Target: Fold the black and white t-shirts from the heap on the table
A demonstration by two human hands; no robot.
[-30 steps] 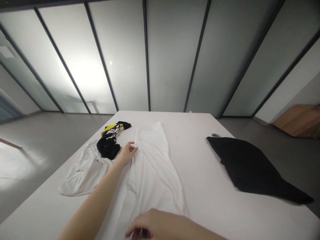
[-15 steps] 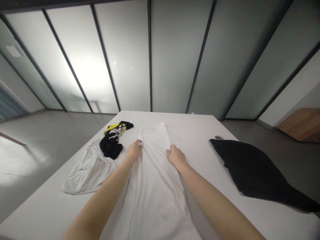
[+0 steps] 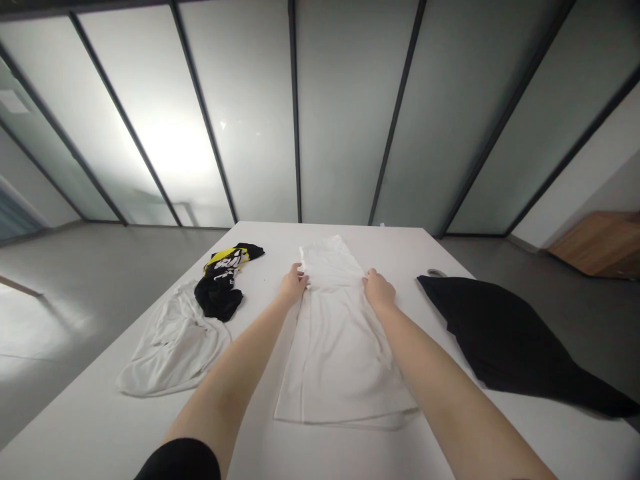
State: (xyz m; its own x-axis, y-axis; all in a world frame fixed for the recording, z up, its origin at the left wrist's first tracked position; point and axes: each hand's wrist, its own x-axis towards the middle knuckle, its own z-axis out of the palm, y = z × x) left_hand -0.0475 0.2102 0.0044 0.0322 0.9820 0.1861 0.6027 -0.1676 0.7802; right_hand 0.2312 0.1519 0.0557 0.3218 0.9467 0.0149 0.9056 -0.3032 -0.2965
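A long white garment [image 3: 345,347], folded lengthwise into a narrow strip, lies in front of me with its hem toward me. On its left edge, my left hand [image 3: 293,285] is closed with the fabric pinched between thumb and fingers. Opposite, my right hand [image 3: 379,291] grips the right edge at about the same height. Between the hands a crease crosses the cloth, and the far end stretches on past them. Small wrinkles show on the near part. Whether it is a shirt or trousers I cannot tell.
Left on the white table [image 3: 75,427] lie a crumpled white garment [image 3: 175,347] and a black garment with yellow and white print [image 3: 220,283]. A black cloth [image 3: 510,340] covers the right side, beside a roll of tape [image 3: 437,273]. Frosted glass panels [image 3: 340,120] stand behind.
Both hands have moved to the right and slightly away from me, drawing the white garment along. Its near hem now lies in view on the table.
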